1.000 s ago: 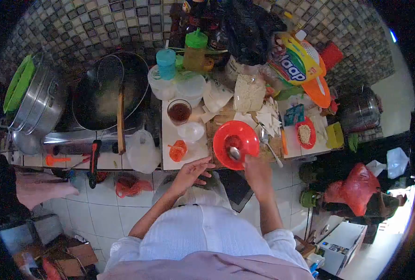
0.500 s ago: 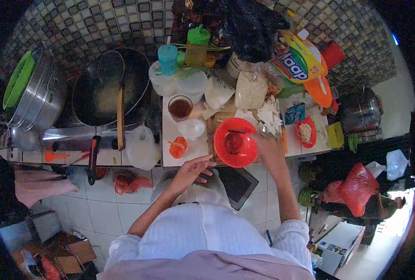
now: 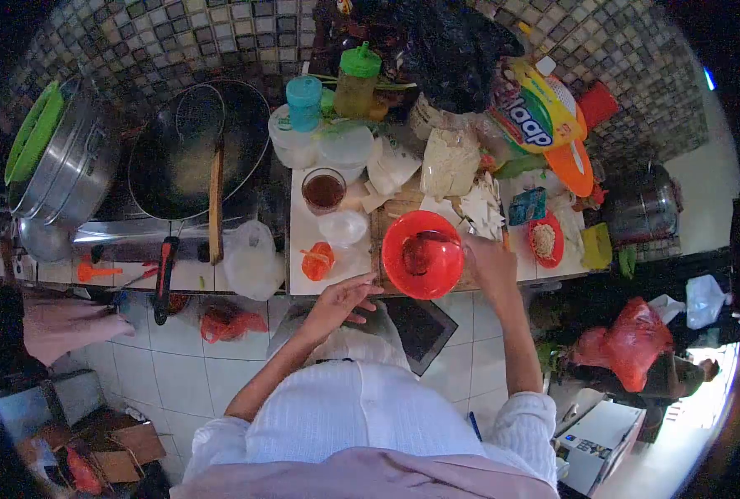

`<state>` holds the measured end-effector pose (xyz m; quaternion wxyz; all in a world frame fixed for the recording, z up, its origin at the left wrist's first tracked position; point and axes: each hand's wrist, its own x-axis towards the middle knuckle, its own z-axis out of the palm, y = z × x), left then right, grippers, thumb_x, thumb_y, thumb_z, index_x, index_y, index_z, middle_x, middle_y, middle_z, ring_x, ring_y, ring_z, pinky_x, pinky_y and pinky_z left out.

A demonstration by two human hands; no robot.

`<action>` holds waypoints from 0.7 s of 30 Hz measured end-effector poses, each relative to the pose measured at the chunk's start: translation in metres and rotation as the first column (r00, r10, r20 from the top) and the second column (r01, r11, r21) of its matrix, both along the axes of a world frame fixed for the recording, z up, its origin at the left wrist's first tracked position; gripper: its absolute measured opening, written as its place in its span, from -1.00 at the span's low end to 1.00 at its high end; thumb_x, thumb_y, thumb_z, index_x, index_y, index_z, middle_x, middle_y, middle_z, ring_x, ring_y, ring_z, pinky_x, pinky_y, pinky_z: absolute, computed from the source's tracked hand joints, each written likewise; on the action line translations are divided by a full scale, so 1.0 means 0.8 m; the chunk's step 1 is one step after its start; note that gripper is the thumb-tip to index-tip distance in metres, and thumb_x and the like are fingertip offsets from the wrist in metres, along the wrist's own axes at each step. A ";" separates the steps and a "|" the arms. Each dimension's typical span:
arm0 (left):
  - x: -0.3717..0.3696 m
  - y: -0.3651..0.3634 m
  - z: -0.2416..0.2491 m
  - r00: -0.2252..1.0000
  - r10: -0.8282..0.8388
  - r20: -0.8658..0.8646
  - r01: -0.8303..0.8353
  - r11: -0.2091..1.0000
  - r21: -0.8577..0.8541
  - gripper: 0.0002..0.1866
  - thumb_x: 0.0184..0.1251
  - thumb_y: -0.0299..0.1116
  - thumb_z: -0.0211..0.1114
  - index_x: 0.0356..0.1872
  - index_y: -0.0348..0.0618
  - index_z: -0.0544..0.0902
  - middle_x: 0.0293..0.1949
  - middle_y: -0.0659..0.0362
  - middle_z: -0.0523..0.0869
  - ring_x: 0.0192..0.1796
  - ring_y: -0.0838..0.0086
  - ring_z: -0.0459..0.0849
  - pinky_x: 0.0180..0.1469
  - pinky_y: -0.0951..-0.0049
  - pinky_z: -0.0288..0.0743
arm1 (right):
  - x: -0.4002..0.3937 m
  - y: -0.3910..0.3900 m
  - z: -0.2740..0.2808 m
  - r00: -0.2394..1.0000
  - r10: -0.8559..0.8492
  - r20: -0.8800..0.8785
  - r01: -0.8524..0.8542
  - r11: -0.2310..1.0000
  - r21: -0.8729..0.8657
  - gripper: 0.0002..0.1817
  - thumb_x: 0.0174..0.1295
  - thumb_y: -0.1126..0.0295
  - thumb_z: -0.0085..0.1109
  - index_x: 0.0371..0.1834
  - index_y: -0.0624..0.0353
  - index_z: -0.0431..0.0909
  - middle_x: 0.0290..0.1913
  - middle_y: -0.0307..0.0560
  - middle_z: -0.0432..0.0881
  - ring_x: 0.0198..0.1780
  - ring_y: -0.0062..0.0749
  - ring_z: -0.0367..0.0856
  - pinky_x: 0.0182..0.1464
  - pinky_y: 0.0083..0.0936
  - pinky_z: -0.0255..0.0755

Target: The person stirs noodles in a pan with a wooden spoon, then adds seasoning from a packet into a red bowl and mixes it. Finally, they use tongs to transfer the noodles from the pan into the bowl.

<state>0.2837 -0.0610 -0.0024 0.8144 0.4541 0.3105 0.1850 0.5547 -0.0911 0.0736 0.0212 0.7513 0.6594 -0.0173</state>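
Observation:
A red bowl (image 3: pixel 397 270) sits near the counter's front edge, with a dark reddish-brown patch in its bottom. At the bowl's right rim is my right hand (image 3: pixel 492 264), closed on what looks like a spoon (image 3: pixel 441 239) that reaches over the bowl. My fingers partly hide its handle. My left hand (image 3: pixel 342 304) hovers empty by the counter edge, left of the bowl, its fingers apart. Close by on the left stand a glass of brown liquid (image 3: pixel 323 190), a small clear plastic bag (image 3: pixel 342 227) and an orange-red container (image 3: pixel 318 262).
A wok (image 3: pixel 158 175) rests on the stove with a wooden-handled tool across it. Behind the bowl are a bag of pale food (image 3: pixel 450 162) and white cut pieces (image 3: pixel 482 208). A small red dish (image 3: pixel 545 239) lies right. A white plastic bag (image 3: pixel 254 259) hangs over the edge.
My right hand has shifted slightly right and down, and the spoon now slants toward the bowl's right rim. My left hand has barely moved.

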 end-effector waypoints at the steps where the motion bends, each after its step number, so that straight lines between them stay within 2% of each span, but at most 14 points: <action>1: 0.000 0.000 0.001 1.000 -0.005 0.001 0.005 1.000 0.009 -0.51 0.30 -0.10 -0.04 0.19 -0.06 0.24 -0.03 0.19 0.52 -0.20 0.55 0.52 -0.25 0.53 0.49 | 0.002 0.001 -0.004 1.000 0.001 0.008 -0.001 1.000 0.001 -0.85 0.11 0.30 -0.06 -0.28 -0.04 0.46 -0.40 -0.09 0.57 -0.33 -0.11 0.55 -0.38 -0.19 0.41; 2: 0.000 0.001 0.000 1.000 -0.005 0.001 0.005 1.000 0.010 -0.51 0.30 -0.10 -0.04 0.19 -0.06 0.24 -0.03 0.19 0.52 -0.20 0.55 0.52 -0.25 0.53 0.49 | 0.002 -0.003 -0.004 1.000 0.000 0.007 0.000 1.000 0.002 -0.85 0.11 0.30 -0.06 -0.28 -0.04 0.46 -0.40 -0.09 0.57 -0.33 -0.11 0.55 -0.38 -0.19 0.41; 4: -0.001 0.001 -0.004 1.000 -0.009 0.011 0.009 0.999 -0.038 -0.51 0.30 -0.11 -0.04 0.21 -0.05 0.22 -0.01 0.18 0.51 -0.19 0.54 0.52 -0.24 0.52 0.49 | -0.005 -0.016 0.005 0.980 0.068 0.189 -0.094 0.987 0.131 -0.86 0.10 0.30 -0.06 -0.31 0.00 0.45 -0.41 -0.04 0.56 -0.33 -0.08 0.54 -0.36 -0.21 0.42; 8: -0.004 -0.001 -0.005 1.000 0.006 0.015 -0.006 1.000 -0.030 -0.50 0.30 -0.11 -0.04 0.21 -0.05 0.20 -0.01 0.17 0.50 -0.18 0.53 0.52 -0.24 0.51 0.49 | -0.016 -0.034 0.009 0.983 0.023 0.184 -0.034 0.998 0.060 -0.87 0.07 0.32 -0.01 -0.33 0.05 0.44 -0.46 0.00 0.54 -0.33 -0.06 0.53 -0.35 -0.22 0.41; 10: -0.004 -0.001 -0.006 1.000 -0.004 0.024 0.005 0.999 -0.032 -0.50 0.30 -0.11 -0.05 0.22 -0.04 0.19 -0.01 0.17 0.50 -0.18 0.52 0.52 -0.25 0.52 0.49 | -0.029 -0.035 0.011 0.998 0.005 -0.058 -0.018 0.971 -0.238 -0.88 0.06 0.33 0.02 -0.35 0.06 0.46 -0.47 0.03 0.53 -0.33 -0.05 0.53 -0.35 -0.21 0.39; 11: -0.004 -0.001 -0.006 1.000 -0.007 0.023 0.008 0.999 -0.032 -0.50 0.30 -0.11 -0.05 0.22 -0.04 0.19 -0.01 0.17 0.50 -0.18 0.52 0.52 -0.25 0.52 0.49 | -0.034 -0.034 0.006 0.998 0.002 -0.059 -0.016 0.971 -0.238 -0.88 0.06 0.33 0.02 -0.35 0.06 0.46 -0.47 0.03 0.53 -0.33 -0.05 0.53 -0.35 -0.21 0.39; 13: -0.004 0.000 -0.004 1.000 -0.013 0.025 0.014 1.000 -0.002 -0.50 0.30 -0.11 -0.05 0.21 -0.05 0.20 0.00 0.18 0.49 -0.18 0.52 0.52 -0.25 0.53 0.49 | -0.039 -0.031 -0.006 0.983 -0.010 -0.185 0.005 1.000 -0.030 -0.82 0.00 0.29 -0.01 -0.44 0.16 0.48 -0.53 0.14 0.49 -0.39 0.01 0.51 -0.36 -0.14 0.36; 14: -0.005 0.000 -0.002 1.000 -0.014 0.023 0.014 1.000 -0.001 -0.50 0.30 -0.11 -0.05 0.21 -0.05 0.20 0.00 0.18 0.49 -0.18 0.52 0.52 -0.25 0.53 0.49 | -0.036 -0.030 -0.005 0.982 -0.011 -0.186 0.006 1.000 -0.030 -0.82 0.00 0.29 -0.01 -0.44 0.16 0.48 -0.53 0.14 0.49 -0.39 0.01 0.51 -0.36 -0.14 0.36; 16: -0.006 0.000 0.000 1.000 -0.012 0.027 0.012 1.000 -0.019 -0.50 0.30 -0.10 -0.05 0.21 -0.07 0.20 0.00 0.17 0.49 -0.19 0.53 0.53 -0.26 0.54 0.49 | -0.029 -0.029 -0.001 0.985 -0.106 -0.136 0.102 0.994 -0.034 -0.89 0.03 0.34 0.05 -0.40 0.10 0.48 -0.43 0.04 0.55 -0.34 -0.04 0.54 -0.35 -0.21 0.39; 17: -0.006 -0.001 0.000 1.000 -0.010 0.027 0.011 1.000 -0.019 -0.50 0.30 -0.10 -0.05 0.21 -0.07 0.20 0.00 0.17 0.49 -0.19 0.53 0.53 -0.26 0.54 0.49 | -0.031 -0.030 0.007 0.985 -0.104 -0.136 0.100 0.994 -0.035 -0.89 0.03 0.34 0.05 -0.40 0.10 0.48 -0.43 0.04 0.55 -0.34 -0.04 0.54 -0.35 -0.21 0.39; 19: -0.007 -0.002 -0.003 1.000 0.020 0.007 -0.020 0.999 -0.035 -0.49 0.25 -0.08 0.01 0.18 -0.05 0.26 -0.04 0.20 0.53 -0.18 0.54 0.53 -0.26 0.54 0.50 | -0.042 -0.033 0.035 0.992 -0.124 0.031 0.127 0.987 -0.096 -0.85 0.02 0.32 0.05 -0.38 0.11 0.48 -0.45 0.02 0.55 -0.34 -0.04 0.54 -0.35 -0.21 0.39; 21: -0.007 -0.002 -0.009 1.000 0.008 0.016 -0.007 0.999 -0.031 -0.50 0.28 -0.09 -0.02 0.19 -0.07 0.24 -0.02 0.18 0.51 -0.18 0.53 0.53 -0.26 0.53 0.50 | -0.043 -0.035 0.034 0.996 -0.068 0.053 0.071 0.995 -0.070 -0.86 0.03 0.31 0.03 -0.40 0.12 0.48 -0.46 0.04 0.54 -0.34 -0.04 0.54 -0.36 -0.20 0.39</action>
